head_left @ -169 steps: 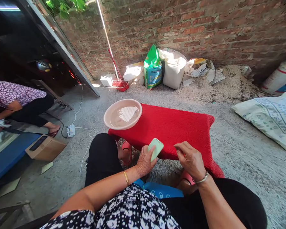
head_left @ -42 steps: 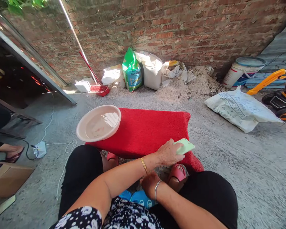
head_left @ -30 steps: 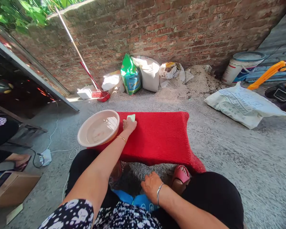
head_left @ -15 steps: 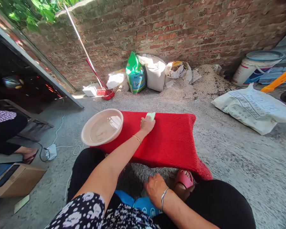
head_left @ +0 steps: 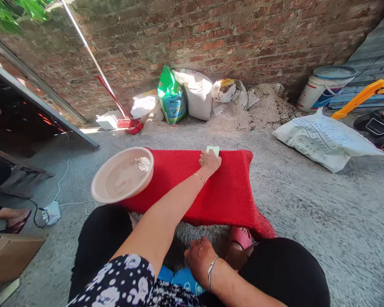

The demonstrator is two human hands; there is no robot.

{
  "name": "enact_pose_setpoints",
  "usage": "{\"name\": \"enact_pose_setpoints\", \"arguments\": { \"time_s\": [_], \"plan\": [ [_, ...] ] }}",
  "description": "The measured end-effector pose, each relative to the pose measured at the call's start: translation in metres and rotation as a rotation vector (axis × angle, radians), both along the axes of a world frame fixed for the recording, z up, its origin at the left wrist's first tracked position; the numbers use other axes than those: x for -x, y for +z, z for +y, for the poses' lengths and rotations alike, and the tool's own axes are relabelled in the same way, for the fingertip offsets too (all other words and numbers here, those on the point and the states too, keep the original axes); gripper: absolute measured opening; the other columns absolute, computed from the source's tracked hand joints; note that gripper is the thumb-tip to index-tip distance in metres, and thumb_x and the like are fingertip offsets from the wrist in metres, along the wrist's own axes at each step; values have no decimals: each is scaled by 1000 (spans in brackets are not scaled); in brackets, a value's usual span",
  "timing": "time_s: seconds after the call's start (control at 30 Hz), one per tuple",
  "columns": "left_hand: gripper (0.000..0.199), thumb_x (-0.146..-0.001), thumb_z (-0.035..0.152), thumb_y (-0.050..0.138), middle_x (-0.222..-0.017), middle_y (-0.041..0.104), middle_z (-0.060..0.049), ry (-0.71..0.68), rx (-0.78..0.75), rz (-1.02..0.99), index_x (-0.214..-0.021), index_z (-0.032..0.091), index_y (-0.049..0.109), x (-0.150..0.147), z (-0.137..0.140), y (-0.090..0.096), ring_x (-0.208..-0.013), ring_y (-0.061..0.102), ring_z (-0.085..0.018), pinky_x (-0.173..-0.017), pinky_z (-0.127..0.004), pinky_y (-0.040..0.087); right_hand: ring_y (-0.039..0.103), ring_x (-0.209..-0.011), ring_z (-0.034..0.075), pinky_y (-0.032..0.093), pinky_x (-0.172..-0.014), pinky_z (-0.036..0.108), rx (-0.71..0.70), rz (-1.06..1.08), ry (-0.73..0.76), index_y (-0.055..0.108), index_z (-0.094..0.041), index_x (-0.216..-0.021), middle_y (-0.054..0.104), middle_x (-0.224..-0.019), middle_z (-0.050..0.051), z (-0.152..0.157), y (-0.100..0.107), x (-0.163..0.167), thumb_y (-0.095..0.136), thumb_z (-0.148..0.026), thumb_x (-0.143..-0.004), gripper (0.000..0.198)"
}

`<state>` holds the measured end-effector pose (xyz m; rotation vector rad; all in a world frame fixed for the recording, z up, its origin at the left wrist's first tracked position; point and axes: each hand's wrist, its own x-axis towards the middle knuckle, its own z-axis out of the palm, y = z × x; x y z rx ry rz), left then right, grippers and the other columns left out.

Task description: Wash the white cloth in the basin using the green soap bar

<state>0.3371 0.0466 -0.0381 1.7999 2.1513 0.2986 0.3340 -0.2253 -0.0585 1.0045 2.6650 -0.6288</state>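
My left hand (head_left: 210,161), with a gold bracelet at its wrist, is closed on a pale green bar of soap (head_left: 213,150). The soap is against the red cloth (head_left: 230,187), close to its far edge. The cloth drapes over a low, bench-like support between my knees. A pale plastic basin (head_left: 97,187) of water stands at the cloth's left end. My right hand (head_left: 201,258), wearing a silver bangle, hangs near my lap with its fingers curled in and nothing visible in them. Its palm is hidden.
Against the brick wall stand a green-and-blue bag (head_left: 173,102), a white sack (head_left: 198,96) and a red dustpan (head_left: 134,127). A filled sack (head_left: 326,138) and a bucket (head_left: 323,87) are at right. Cables and a cardboard box (head_left: 13,256) lie left, near another person's foot (head_left: 17,219).
My left hand has moved right along the far part of the cloth with the soap. The whole view has shifted slightly. My right hand stays curled near my lap.
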Motion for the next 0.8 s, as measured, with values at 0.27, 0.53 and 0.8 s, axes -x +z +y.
{"name": "enact_pose_setpoints", "arguments": {
  "time_s": [0.27,0.53,0.8],
  "plan": [
    [54,-81,56,52,-114,51,-8,-793,111,-69,-128,30,53,-91,-102,-11,-104,55,-25,-89,-38,47,60,-112,31,44,-95,49,43,-16,-73,70,-11,-102,66,-111,22,13,10,1,49,-12,-84,27],
    [46,-84,44,57,-110,53,-9,-172,-126,-41,-126,26,55,27,-90,-5,-99,57,-21,-89,-34,46,66,-98,28,50,-85,45,33,-10,15,70,-11,-101,70,-97,19,17,26,-9,53,-16,-84,25],
    [50,-83,43,56,-116,50,-14,-42,-90,76,-129,22,53,35,-94,-16,-110,54,-28,-91,-39,45,65,-102,29,49,-88,47,42,-60,36,69,-9,-106,69,-102,20,18,21,-5,52,-16,-84,28]
  ]
}}
